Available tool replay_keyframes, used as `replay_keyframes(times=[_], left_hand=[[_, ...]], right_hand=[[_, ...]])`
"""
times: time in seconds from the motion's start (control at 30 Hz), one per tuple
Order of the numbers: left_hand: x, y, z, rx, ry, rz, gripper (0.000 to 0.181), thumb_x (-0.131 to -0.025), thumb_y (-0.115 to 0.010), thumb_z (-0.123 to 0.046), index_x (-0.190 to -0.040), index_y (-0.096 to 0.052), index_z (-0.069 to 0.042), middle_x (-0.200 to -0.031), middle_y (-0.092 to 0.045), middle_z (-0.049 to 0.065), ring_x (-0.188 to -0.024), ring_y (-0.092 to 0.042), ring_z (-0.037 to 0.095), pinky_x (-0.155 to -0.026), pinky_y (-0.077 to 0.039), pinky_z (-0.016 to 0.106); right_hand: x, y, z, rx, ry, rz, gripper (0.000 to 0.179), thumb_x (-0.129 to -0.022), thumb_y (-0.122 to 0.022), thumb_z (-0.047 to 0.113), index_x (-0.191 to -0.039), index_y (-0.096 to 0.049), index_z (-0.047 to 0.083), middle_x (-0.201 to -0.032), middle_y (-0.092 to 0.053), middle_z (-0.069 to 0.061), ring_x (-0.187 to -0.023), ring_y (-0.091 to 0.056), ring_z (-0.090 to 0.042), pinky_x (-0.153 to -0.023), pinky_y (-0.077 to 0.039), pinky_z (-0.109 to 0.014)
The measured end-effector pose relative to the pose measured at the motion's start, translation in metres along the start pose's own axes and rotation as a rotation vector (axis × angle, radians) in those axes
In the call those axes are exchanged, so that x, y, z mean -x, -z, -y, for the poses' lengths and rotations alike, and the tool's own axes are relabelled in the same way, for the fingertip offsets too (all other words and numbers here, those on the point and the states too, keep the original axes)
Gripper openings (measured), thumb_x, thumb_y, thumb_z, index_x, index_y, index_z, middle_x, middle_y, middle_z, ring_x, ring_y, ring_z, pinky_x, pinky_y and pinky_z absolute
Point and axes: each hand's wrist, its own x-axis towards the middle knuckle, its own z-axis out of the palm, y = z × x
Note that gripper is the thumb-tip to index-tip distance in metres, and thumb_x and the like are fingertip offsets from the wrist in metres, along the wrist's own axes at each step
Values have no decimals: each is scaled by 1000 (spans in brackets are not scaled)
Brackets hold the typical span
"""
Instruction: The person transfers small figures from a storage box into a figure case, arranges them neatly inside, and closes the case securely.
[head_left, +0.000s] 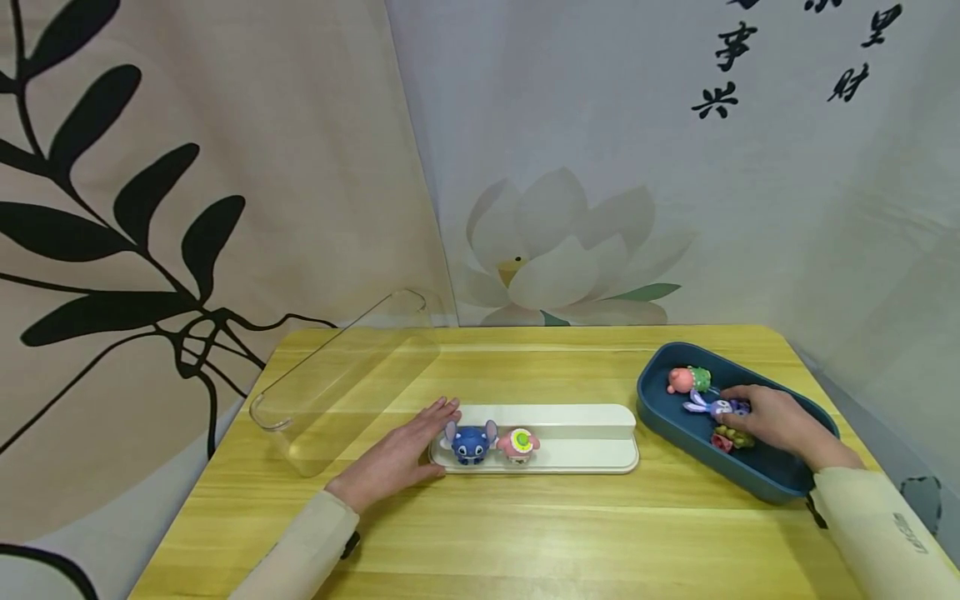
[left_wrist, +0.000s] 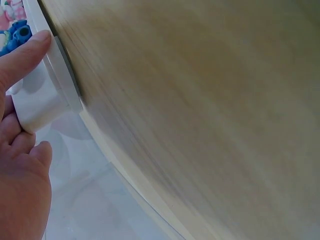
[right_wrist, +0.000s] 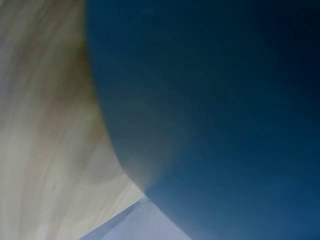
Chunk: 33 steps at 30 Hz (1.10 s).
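Observation:
My left hand [head_left: 405, 454] holds the left end of a white stepped display base [head_left: 570, 446], its thumb [left_wrist: 35, 50] along the front edge and the other fingers round the end and back. On the base's lower step stand a blue big-eared figurine [head_left: 470, 444] and, to its right, a pink figurine [head_left: 517, 446] with a yellow-green round top. Inside a dark blue tray [head_left: 675, 429], my right hand [head_left: 776, 421] pinches a purple long-eared rabbit figurine [head_left: 716, 407]. The right wrist view shows only the tray's wall [right_wrist: 200, 125] and table; hand and figurine are out of it.
A pink and green figurine [head_left: 688, 380] lies in the tray behind the rabbit, and an olive and pink one [head_left: 731, 439] in front. A clear, open-sided cover [head_left: 352, 383] stands at the table's left. Printed curtains [head_left: 555, 125] hang behind the wooden table [head_left: 525, 533].

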Motion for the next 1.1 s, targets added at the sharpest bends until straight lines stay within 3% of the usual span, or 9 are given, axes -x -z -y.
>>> replay_keyframes(times=[0.33,0.5,0.67,1.1], left_hand=[[0,-1,0,-7,4,2,93,-87,-85,-25,-163,-34,-13,-171,-25,5,-156,-25,26,-120,-36,50],[0,0,0,-9,3,0,93,-86,-86,-24,-162,-34,-13,-170,-25,6,-156,-25,27,-119,-37,50],[0,0,0,-13,-4,-4,92,-86,-86,-24,-162,-35,-12,-170,-26,7,-155,-26,27,-119,-37,50],[1,1,-1,-12,8,9,93,-87,-85,-26,-163,-33,-13,-170,-25,7,-156,-25,28,-120,-35,51]], right_hand=[[2,1,2,-17,-1,-23,50,-93,-77,34,-117,-69,-9,-111,-67,-28,-95,-59,-40,-85,-52,-66],[6,2,2,-31,1,-85,47,-92,-78,33,-117,-70,-6,-103,-69,-21,-86,-59,-31,-74,-55,-48],[13,8,8,-43,7,-158,49,-92,-78,35,-119,-70,-5,-103,-70,-22,-83,-59,-29,-68,-52,-37],[29,20,30,-72,56,-275,45,-93,-79,32,-121,-70,-3,-111,-67,-26,-87,-58,-31,-67,-52,-35]])
